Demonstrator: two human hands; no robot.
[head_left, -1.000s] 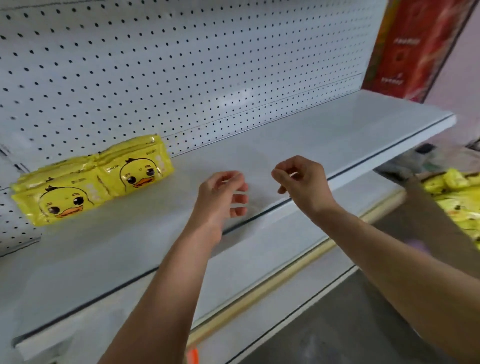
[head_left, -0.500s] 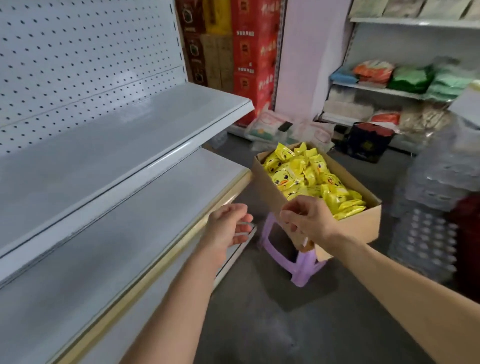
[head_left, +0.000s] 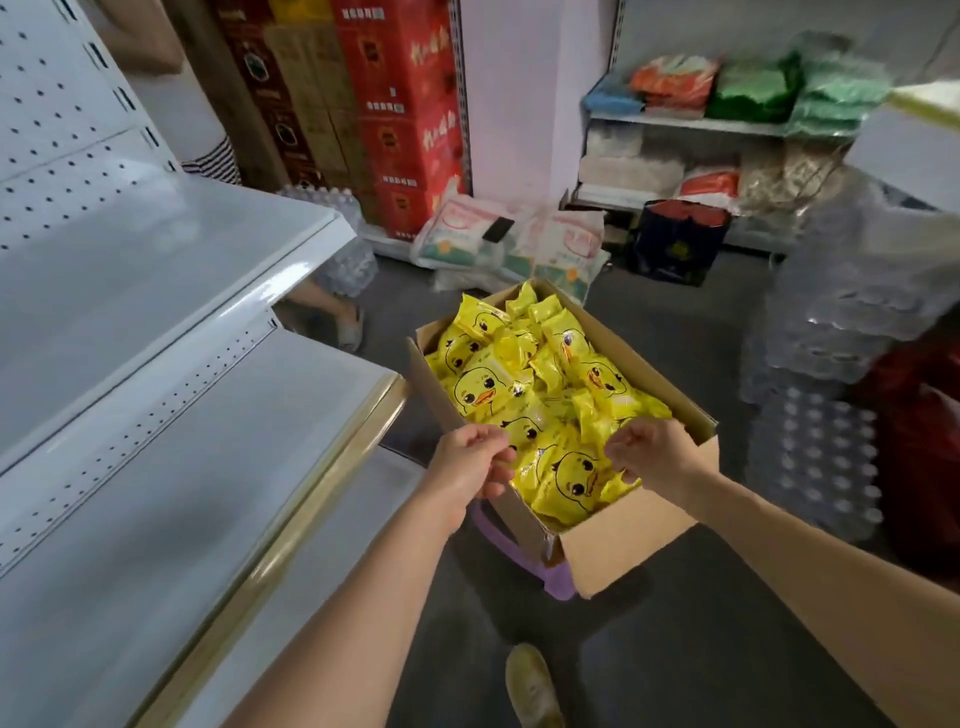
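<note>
An open cardboard box (head_left: 636, 540) full of yellow packets printed with a duck face (head_left: 571, 478) sits on a purple stool (head_left: 558, 582) in the aisle. Both my hands hover over the box's near end. My left hand (head_left: 470, 462) is at the near left rim, fingers loosely curled, holding nothing. My right hand (head_left: 649, 457) is just above the packets by the right wall, fingers also loosely curled, with nothing in them that I can see.
White metal shelves (head_left: 171, 291) with a pegboard back run along the left. Red cartons (head_left: 400, 104), white sacks (head_left: 514, 239) and a stocked shelf (head_left: 691, 124) stand behind. Wrapped bottle packs (head_left: 826, 415) are on the right. Someone's sandalled foot (head_left: 348, 325) shows beyond the shelf.
My view swung right, away from the shelf with two duck packets, to the box. Both hands moved from the shelf to over the box's packets.
</note>
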